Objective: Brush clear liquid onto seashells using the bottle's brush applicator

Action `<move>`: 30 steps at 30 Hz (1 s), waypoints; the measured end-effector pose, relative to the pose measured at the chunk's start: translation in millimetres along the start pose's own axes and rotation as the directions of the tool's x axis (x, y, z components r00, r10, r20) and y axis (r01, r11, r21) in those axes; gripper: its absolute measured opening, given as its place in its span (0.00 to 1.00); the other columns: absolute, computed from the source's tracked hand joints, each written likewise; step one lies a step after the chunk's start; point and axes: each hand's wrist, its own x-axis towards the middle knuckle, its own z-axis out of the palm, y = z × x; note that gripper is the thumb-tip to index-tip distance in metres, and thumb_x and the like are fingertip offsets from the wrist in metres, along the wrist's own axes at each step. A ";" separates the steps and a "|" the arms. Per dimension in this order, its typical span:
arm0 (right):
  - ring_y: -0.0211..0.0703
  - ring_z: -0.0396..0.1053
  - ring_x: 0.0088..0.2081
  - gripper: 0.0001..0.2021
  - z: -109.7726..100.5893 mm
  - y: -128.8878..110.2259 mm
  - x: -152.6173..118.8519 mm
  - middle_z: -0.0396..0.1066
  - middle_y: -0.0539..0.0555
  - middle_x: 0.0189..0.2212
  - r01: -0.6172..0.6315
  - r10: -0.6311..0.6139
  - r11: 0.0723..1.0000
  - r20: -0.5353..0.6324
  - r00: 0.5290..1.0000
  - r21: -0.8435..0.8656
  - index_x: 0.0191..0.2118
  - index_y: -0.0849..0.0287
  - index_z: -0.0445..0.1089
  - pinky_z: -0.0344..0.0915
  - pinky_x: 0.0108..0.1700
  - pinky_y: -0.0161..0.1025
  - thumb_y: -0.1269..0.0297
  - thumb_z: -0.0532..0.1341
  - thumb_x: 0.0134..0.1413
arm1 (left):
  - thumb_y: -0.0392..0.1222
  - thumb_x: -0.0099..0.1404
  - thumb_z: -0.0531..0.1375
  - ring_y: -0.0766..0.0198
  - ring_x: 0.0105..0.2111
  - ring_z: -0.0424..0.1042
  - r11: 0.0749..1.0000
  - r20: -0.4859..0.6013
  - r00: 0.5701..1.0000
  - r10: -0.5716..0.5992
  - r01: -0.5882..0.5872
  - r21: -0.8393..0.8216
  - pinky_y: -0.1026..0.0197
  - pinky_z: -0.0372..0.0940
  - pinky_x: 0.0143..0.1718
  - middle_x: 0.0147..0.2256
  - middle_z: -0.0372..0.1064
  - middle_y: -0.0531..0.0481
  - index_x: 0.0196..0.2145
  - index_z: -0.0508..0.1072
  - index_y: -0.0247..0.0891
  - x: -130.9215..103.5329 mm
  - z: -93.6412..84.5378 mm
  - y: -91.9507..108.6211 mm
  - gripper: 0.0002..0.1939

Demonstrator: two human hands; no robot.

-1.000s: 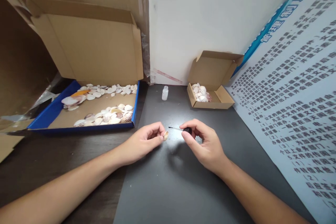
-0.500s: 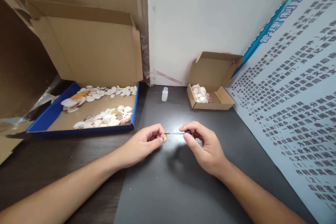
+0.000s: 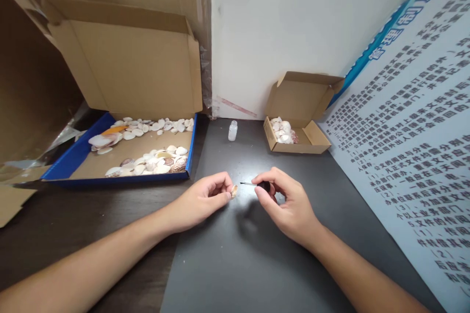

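Between the thumb and fingers of my left hand point(image 3: 210, 197) is a small brownish shell point(image 3: 234, 190), held above the dark mat. My right hand point(image 3: 284, 198) pinches the black cap of a thin brush point(image 3: 262, 186), whose dark tip points left at the shell with a small gap between them. A small bottle point(image 3: 232, 131) with whitish contents stands uncapped on the mat, beyond both hands.
A blue-edged box point(image 3: 188, 156) at the left holds many shells, its cardboard lid raised. At the back right, a small open carton point(image 3: 303, 147) holds more shells. A printed board point(image 3: 411, 107) leans along the right side.
The brush tip has come away from the shell, which is now turned more upright in my left hand. The view has shifted slightly.
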 end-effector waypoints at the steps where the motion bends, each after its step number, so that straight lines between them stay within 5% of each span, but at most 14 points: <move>1: 0.36 0.61 0.25 0.04 0.1 -0.2 0.1 0.65 0.47 0.26 -0.006 0.006 1.000 -0.006 1.000 -0.004 0.38 0.56 0.71 0.61 0.29 0.35 0.69 0.60 0.58 | 0.46 0.65 0.56 0.69 0.24 0.53 1.000 0.001 1.000 0.002 -0.002 -0.005 0.65 0.51 0.26 0.25 0.54 0.59 0.31 0.62 0.39 0.0 0.0 0.0 0.10; 30: 0.37 0.61 0.25 0.04 -0.5 -1.4 -2.4 0.63 0.47 0.25 -0.044 0.043 0.998 0.033 0.999 0.044 0.39 0.56 0.68 0.61 0.28 0.35 0.67 0.57 0.60 | 0.46 0.64 0.57 0.69 0.24 0.52 1.000 0.002 1.000 0.005 -0.005 -0.022 0.65 0.50 0.26 0.25 0.55 0.58 0.30 0.62 0.39 0.5 1.4 0.4 0.10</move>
